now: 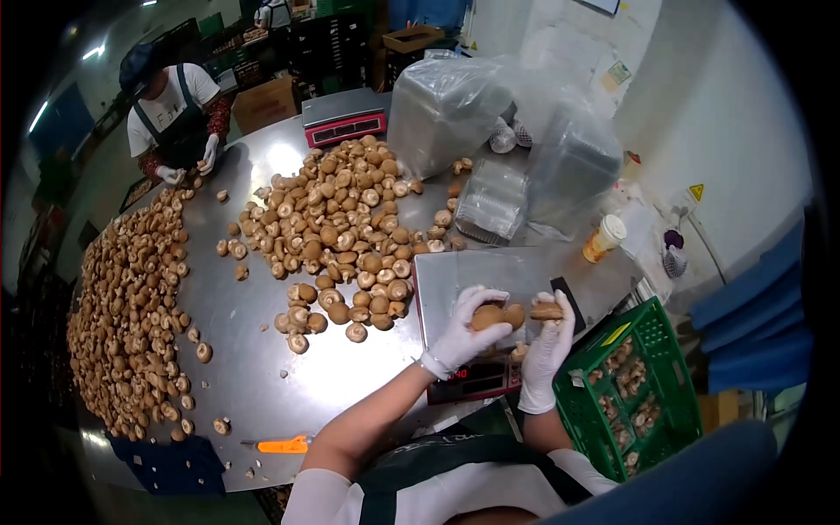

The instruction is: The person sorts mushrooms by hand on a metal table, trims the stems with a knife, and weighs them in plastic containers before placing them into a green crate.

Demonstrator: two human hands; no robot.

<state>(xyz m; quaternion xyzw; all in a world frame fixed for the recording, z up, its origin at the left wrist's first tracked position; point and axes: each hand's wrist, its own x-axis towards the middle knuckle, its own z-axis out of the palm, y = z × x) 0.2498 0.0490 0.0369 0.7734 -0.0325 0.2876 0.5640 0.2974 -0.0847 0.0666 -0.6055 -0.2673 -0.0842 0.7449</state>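
Both hands wear white gloves and are over the digital scale, whose red display shows partly beside my left wrist. My left hand curls around brown mushrooms, with at least two caps showing at its fingers. Between thumb and fingers, my right hand pinches another mushroom, seen edge-on. Below the hands, a pale mushroom piece shows on the scale. What lies under my palms is mostly hidden.
A mushroom heap and a larger pile cover the steel table. Clear plastic trays, a cup, a second scale and an orange-handled knife surround me. A green crate holds packed mushrooms. A co-worker handles mushrooms opposite.
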